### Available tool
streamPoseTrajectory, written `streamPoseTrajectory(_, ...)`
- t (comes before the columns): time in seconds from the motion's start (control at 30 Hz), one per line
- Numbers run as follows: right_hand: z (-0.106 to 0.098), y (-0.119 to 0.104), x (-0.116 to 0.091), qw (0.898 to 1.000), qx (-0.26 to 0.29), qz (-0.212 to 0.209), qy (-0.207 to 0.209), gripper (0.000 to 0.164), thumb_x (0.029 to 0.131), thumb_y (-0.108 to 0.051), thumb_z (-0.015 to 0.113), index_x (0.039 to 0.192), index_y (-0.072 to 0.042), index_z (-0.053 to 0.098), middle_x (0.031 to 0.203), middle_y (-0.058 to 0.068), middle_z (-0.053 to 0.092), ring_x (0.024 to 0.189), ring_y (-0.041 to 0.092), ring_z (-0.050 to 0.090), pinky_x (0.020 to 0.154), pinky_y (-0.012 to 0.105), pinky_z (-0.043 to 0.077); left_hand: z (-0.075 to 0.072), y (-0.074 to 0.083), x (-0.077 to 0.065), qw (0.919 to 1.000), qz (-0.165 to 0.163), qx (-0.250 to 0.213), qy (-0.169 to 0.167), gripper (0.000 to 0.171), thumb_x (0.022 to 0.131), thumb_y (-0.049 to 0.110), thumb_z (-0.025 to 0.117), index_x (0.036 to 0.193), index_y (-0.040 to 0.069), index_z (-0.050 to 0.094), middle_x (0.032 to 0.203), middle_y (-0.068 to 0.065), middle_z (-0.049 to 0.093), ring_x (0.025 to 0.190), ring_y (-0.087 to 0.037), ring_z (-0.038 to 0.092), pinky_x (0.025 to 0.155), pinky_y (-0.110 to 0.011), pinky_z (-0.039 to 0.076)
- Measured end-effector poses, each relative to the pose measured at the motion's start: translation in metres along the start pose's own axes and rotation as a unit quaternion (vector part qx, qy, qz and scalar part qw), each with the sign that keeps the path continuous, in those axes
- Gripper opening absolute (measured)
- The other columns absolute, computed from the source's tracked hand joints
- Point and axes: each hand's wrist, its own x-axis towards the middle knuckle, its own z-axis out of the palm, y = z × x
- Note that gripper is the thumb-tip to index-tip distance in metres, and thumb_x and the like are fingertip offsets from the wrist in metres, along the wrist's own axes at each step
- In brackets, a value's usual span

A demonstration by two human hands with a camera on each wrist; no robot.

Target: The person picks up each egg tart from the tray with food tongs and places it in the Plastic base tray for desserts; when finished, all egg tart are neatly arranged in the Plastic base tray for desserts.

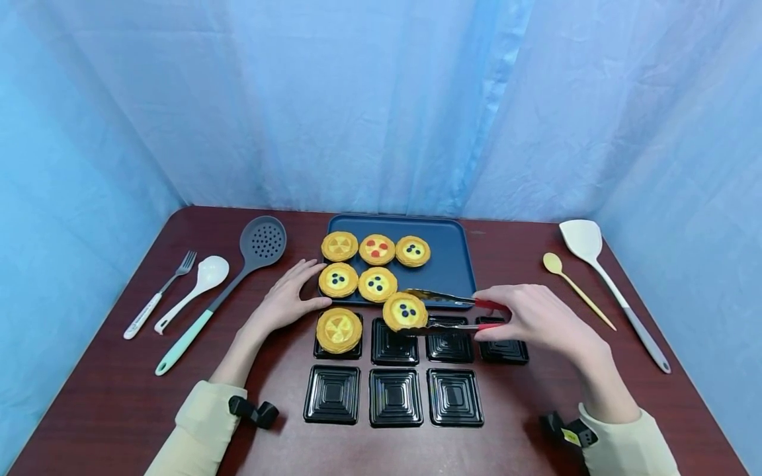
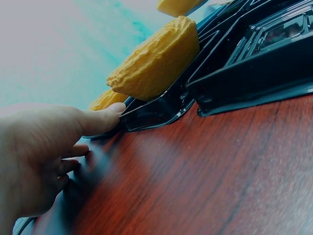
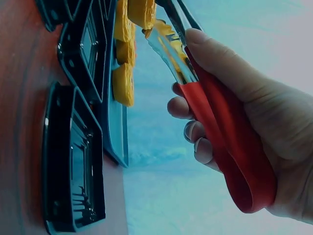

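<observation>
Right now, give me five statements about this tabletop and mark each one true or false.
1. The right hand holds red-handled tongs gripping a tart. True.
2. That tart has red toppings. False: its toppings are dark blue.
3. Five tarts lie on the blue tray. True.
4. The left hand holds the fork. False: the fork lies on the table, apart from the hand.
5. Every black container holds a tart. False: only one does.

Head view forward and down, low wrist views close — sharing black trays (image 1: 395, 396)
</observation>
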Motion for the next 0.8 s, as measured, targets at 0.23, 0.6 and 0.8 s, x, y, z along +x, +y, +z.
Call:
streamPoseTrajectory(0.23, 0.005, -0.005, 0.003, 0.999, 0.004, -0.018, -0.026, 0.056, 0.081, -0.055, 0.082, 0.121, -0.018, 0.076, 0.114, -0.006, 0.077, 0.090, 0.008, 0.072, 0.076, 0.032, 0.059, -0.001, -0.001, -0.001, 1.0000, -0.003, 0.000, -0.001, 0.079, 0.094, 0.042, 0.074, 0.160, 0.018, 0.039, 0.170, -0.015, 0.028, 0.162, -0.037, 0.014, 0.125, -0.068, 0.019)
streamPoseTrajectory(0.6, 0.011, -0.007, 0.004, 0.999, 0.007, -0.029, -0.037, 0.053, 0.081, -0.053, 0.083, 0.120, -0.018, 0.076, 0.109, -0.007, 0.077, 0.084, 0.006, 0.070, 0.072, 0.029, 0.057, 0.000, 0.000, 0.000, 1.0000, 0.001, 0.001, -0.002, 0.079, 0.094, 0.042, 0.074, 0.160, 0.017, 0.039, 0.170, -0.015, 0.028, 0.161, -0.038, 0.014, 0.125, -0.068, 0.019)
streamPoseTrajectory(0.8, 0.012, -0.008, 0.006, 0.999, 0.002, -0.035, -0.037, 0.053, 0.081, -0.053, 0.083, 0.119, -0.018, 0.076, 0.106, -0.006, 0.077, 0.078, 0.006, 0.066, 0.066, 0.025, 0.052, -0.001, -0.001, 0.000, 1.0000, 0.002, -0.007, -0.004, 0.079, 0.095, 0.040, 0.074, 0.161, 0.017, 0.038, 0.170, -0.015, 0.028, 0.162, -0.037, 0.014, 0.125, -0.068, 0.019)
